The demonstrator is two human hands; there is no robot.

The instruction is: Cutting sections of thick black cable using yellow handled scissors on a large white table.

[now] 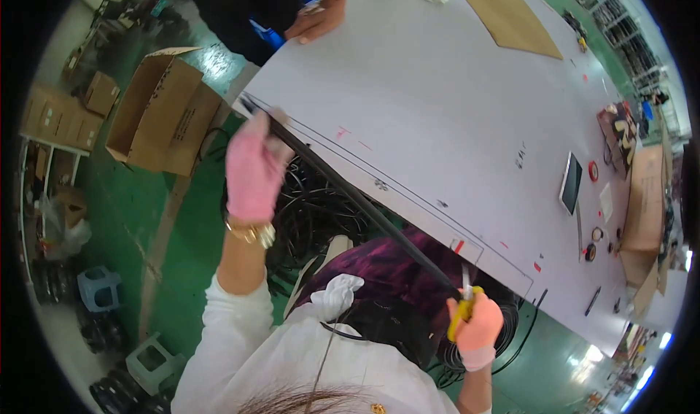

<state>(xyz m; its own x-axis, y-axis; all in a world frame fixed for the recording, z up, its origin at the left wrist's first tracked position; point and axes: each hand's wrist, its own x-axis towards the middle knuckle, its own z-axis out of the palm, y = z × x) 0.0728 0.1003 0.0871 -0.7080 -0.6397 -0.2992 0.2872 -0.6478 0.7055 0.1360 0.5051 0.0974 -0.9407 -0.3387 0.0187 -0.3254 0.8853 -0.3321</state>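
Observation:
A long black tube (364, 208) runs slantwise along the near edge of the white table (437, 86). My left hand (255, 167), in a pink glove and slightly blurred, is closed round the tube near the table's left corner. In my right hand (479, 326), also gloved, are yellow-handled scissors (462, 319), their metal blades pointing toward the table edge. The tube's near end reaches the fingers of that hand; whether they also pinch it is hidden. Thin lines and small marks are drawn on the tabletop beside the tube.
Another person's hand (319, 21) rests on the table's far left corner. Coiled black tubing (313, 195) lies below the edge. An open cardboard box (164, 115) and stools (154, 363) stand on the green floor. A tablet (571, 183) and tape rolls (593, 171) lie at right.

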